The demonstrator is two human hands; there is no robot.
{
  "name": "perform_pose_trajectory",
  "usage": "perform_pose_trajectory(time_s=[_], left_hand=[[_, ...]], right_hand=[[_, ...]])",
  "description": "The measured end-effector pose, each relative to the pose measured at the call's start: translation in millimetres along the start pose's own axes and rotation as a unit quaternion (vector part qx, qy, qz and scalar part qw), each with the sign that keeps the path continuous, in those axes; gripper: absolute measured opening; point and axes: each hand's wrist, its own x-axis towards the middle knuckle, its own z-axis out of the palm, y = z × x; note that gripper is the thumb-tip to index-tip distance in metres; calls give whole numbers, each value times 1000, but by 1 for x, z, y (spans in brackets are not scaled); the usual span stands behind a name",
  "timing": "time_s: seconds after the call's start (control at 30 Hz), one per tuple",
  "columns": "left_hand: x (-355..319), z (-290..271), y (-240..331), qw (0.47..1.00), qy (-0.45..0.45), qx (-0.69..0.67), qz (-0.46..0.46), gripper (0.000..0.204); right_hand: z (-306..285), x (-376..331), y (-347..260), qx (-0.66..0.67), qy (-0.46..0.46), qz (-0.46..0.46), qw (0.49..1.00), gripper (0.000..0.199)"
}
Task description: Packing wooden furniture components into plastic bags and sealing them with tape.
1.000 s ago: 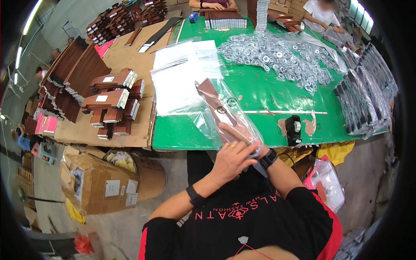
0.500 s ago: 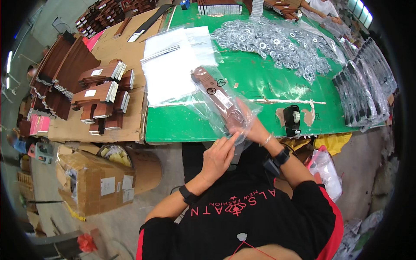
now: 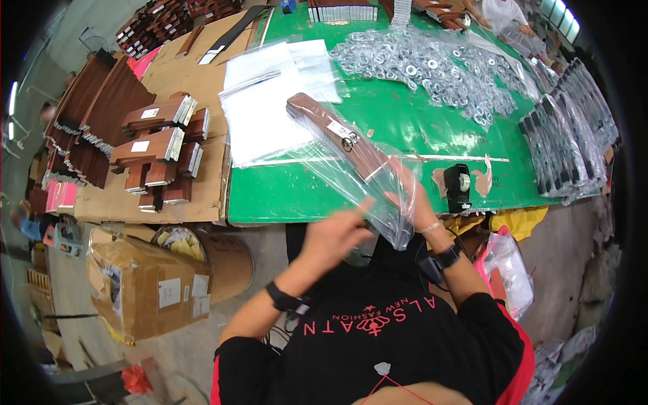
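Note:
A long reddish-brown wooden piece point(image 3: 317, 115) with a white label lies slanted inside a clear plastic bag point(image 3: 378, 212) over the table's front edge. My right hand point(image 3: 409, 196) is closed around the lower part of the bagged piece, partly seen through the plastic. The bag's slack end hangs past the edge near that wrist. My left hand point(image 3: 334, 237), smeared by motion, is just left of this slack end with its fingers apart and holds nothing that I can see. Flat clear bags point(image 3: 260, 88) lie stacked beyond the wooden piece.
On the green table point(image 3: 270, 202) are a black tape dispenser point(image 3: 458, 188), a heap of small bagged washer-like rings point(image 3: 432, 67) and wrapped pieces point(image 3: 563, 142). Wooden parts point(image 3: 155, 145) are piled at the left. A carton point(image 3: 145, 290) stands below; a person point(image 3: 503, 17) is at the far right.
The bagged wooden piece has turned, its printed bag face shifting and its slack end swinging downward. My left hand has come away from the bag, lower and to the left.

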Motion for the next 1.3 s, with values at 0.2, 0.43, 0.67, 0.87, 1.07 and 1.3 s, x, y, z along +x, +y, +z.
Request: perform_pose_trajectory(time_s=[0.2,0.43,0.67,0.87,1.07,1.3], left_hand=[[40,-104,-125,922,129,362,-54,63],[90,-128,-185,884,74,462,-5,47],[101,-150,-215,895,130,425,11,9],[115,-197,-177,983,146,107,7,6],[102,-230,-129,984,163,-66,-19,7],[49,-245,-105,980,137,-105,-96,7]], right_hand=[[-28,-57,2,272,11,145,951,58],[-27,-79,-66,135,-60,125,981,67],[-32,-51,-78,148,72,186,969,12],[-97,32,-48,258,121,260,923,18],[-138,98,-44,385,130,184,895,26],[-147,118,-44,332,58,137,931,19]])
